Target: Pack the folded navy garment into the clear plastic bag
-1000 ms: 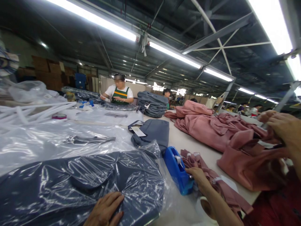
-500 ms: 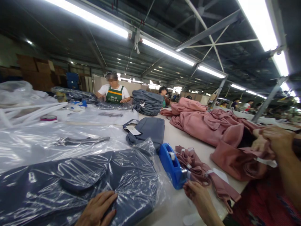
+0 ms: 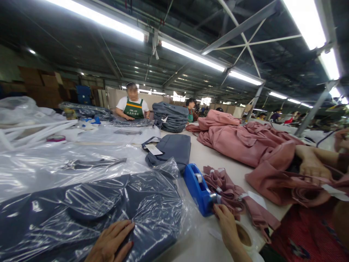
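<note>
My left hand (image 3: 111,241) lies flat, fingers stretched, on a dark blue folded fabric item (image 3: 89,203) inside a clear, shiny plastic bag. My right hand (image 3: 227,222) is at the front cutter end of a blue tape dispenser (image 3: 198,189), thumb and fingers pinched together. Whatever is between those fingertips is too small to make out. Behind my right wrist, a tape roll with a cardboard core (image 3: 243,233) is partly hidden. Pink fabric straps (image 3: 223,185) in rolled bundles lie right beside the dispenser.
A grey-blue folded bag (image 3: 176,149) with a white tag lies beyond the dispenser, before a stack of similar items (image 3: 170,116). Pink fabric bags (image 3: 226,138) are heaped at right, where a co-worker's hand (image 3: 315,167) works. Clear plastic sheets (image 3: 35,160) cover the left. Another co-worker (image 3: 133,105) stands across.
My right hand has shifted slightly up at the dispenser's cutter, and the tape roll behind it now shows. The co-worker's hands at right have moved apart over the pink fabric. My left hand stays put.
</note>
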The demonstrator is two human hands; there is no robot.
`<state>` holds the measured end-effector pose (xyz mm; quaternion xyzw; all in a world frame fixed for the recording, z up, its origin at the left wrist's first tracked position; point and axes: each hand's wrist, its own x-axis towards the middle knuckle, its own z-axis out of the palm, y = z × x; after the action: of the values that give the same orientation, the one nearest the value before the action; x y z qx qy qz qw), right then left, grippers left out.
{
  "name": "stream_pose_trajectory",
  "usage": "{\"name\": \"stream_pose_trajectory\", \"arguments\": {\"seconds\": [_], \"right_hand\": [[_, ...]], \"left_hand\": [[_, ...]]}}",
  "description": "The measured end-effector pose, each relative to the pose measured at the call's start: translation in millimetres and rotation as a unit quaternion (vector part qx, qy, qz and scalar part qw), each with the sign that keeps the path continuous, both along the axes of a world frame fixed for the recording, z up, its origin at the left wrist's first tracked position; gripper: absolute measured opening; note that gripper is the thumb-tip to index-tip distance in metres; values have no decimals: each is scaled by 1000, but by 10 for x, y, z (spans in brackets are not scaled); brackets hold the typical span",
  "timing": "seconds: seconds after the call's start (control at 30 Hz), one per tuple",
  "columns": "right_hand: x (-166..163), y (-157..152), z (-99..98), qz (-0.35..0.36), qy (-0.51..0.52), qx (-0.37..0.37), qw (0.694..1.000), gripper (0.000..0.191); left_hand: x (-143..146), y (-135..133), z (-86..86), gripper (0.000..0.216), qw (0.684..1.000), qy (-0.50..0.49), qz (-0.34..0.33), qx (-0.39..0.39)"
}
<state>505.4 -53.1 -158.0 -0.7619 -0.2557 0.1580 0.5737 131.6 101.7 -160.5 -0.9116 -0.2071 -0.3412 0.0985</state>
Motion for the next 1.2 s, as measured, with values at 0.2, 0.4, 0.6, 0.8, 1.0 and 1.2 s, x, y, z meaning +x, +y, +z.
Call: {"name": "stream_pose_trajectory", "arguments": {"seconds": [0.2,0.4,0.6,0.8,1.0,1.2], "right_hand": [[-26,-118,36,-1,-37,-39,999,42],[-263,-182,365,50,-49,-51,996,47],[-675,134,1036,381,-130,-135,905,42],[-1003,757,1321,569,-315,-248,718,20],[-1089,1183,1190,585,-391,-279,654,13],[-1124,1360,1157,577,-407,-305,639,16]], "left_hand": [[-14,51,-181,36,999,-1,15,-30],[7,-46,-118,33,996,6,19,-91],[70,-164,121,34,983,39,23,-180],[100,-221,164,34,970,47,30,-236],[119,-255,204,36,962,38,27,-269],[130,-240,225,35,961,29,25,-275]]}}
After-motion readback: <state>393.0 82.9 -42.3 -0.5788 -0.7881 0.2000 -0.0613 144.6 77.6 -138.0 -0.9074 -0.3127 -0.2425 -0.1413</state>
